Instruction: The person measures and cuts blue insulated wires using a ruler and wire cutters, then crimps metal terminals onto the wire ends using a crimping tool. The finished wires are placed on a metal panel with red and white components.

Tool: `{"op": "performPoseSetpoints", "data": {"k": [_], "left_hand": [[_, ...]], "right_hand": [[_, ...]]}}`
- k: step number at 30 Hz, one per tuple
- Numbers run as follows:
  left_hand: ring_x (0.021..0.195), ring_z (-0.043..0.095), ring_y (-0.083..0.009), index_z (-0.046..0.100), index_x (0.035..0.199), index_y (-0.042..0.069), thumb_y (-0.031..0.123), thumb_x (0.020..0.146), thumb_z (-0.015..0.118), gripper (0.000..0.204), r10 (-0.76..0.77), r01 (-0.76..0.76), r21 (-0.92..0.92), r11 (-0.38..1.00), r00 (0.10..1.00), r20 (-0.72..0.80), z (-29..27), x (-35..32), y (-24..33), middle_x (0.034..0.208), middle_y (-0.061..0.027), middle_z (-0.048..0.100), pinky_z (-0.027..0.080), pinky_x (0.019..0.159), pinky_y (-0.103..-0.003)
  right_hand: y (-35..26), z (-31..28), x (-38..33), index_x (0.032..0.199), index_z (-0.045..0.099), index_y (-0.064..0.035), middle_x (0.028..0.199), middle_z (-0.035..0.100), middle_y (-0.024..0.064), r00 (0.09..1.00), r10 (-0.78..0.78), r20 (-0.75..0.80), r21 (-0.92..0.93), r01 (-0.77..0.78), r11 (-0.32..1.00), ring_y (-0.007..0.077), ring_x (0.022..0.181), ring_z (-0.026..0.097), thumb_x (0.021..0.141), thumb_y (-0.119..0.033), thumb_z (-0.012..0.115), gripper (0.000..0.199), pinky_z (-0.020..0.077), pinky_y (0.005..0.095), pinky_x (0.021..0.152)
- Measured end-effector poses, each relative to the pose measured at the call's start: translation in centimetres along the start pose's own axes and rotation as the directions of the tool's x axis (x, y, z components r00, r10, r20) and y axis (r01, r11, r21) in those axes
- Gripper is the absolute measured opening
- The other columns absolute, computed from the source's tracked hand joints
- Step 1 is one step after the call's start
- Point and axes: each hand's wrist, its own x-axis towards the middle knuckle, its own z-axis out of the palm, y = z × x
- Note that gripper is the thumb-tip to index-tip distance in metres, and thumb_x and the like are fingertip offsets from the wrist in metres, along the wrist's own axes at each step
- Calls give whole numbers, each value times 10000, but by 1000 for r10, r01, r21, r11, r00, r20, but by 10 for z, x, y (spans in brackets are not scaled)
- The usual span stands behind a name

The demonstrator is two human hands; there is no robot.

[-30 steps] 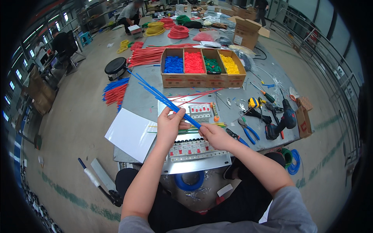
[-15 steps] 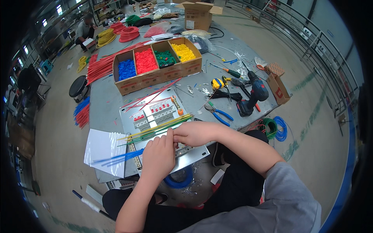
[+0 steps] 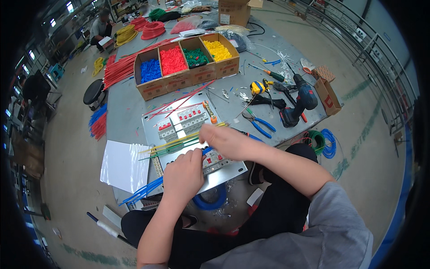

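A grey metal mounting plate (image 3: 154, 123) with rows of white circuit breakers (image 3: 190, 119) lies at the table's near edge. My left hand (image 3: 183, 172) rests on the plate's near part, gripping a bundle of blue wires (image 3: 141, 193) that runs off to the lower left. My right hand (image 3: 224, 139) is over the breakers in the plate's near row, fingers pinched on the blue wire ends (image 3: 207, 151). Yellow and green wires (image 3: 174, 144) cross the plate between my hands. Red wires (image 3: 179, 102) lie across its far part.
A cardboard box (image 3: 181, 80) holds blue, red, green and yellow pieces. Blue-handled pliers (image 3: 260, 122), a tape measure (image 3: 257, 87), screwdriver (image 3: 271, 74) and cordless drill (image 3: 300, 103) lie right. White sheet (image 3: 123, 166) left. Wire coils (image 3: 320, 141) and a black stool (image 3: 94, 93) sit on the floor; a person (image 3: 101, 27) sits far back.
The blue wires, held raised over the table a second ago, have come down onto the plate's near part. Both hands have moved toward me with them, and the view has tilted down.
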Motion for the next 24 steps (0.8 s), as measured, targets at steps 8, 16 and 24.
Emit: {"op": "performPoseSetpoints", "data": {"k": [8,16,24], "left_hand": [[780,694,-317,588,981,73,181,986,650,125,25,-25,-26,999,1000,5,-3,4,13,856,-99,674,542,623,-456],[715,702,-337,583,971,72,214,1030,623,158,-6,4,-136,991,1000,-20,-10,10,14,787,-118,679,542,600,-472],[694,700,-393,598,1217,22,137,1089,561,176,-278,196,-516,834,957,-84,-79,-24,-12,786,-185,680,546,681,-421]], "right_hand": [[3,15,-4,1223,582,-31,1145,593,82,904,-204,-375,104,259,960,187,1114,573,1161,-434,313,488,467,364,1002],[25,-12,7,1235,609,-28,1066,638,65,956,77,-284,490,75,868,192,1083,612,1143,-370,408,408,483,369,966],[69,-66,-28,1181,685,-1,1097,753,196,716,697,-22,-795,-435,422,358,1106,727,922,-379,736,461,586,470,933]]}}
